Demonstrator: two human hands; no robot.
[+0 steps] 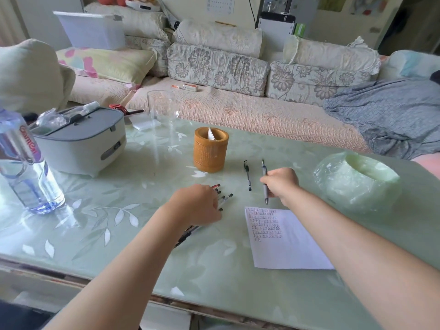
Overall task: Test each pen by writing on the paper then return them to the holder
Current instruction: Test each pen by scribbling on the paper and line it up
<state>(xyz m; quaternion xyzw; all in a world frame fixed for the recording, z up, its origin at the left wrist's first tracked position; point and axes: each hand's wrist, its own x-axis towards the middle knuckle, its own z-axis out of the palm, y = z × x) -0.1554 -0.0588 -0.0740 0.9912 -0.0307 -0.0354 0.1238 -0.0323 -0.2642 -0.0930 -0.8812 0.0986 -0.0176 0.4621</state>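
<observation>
Grey pen (266, 197) pinched in right hand (282, 182), left hand (197, 203) curled round pen bundle (225, 198)

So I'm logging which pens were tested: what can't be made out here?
All in the head view:
- Pens under the left hand: hand and forearm hide their number and whether the grip is closed.
- Writing on the paper: too small to read.
- Holder: its wall hides the inside.
- Grey pen in the right hand: tip too small to judge.
</observation>
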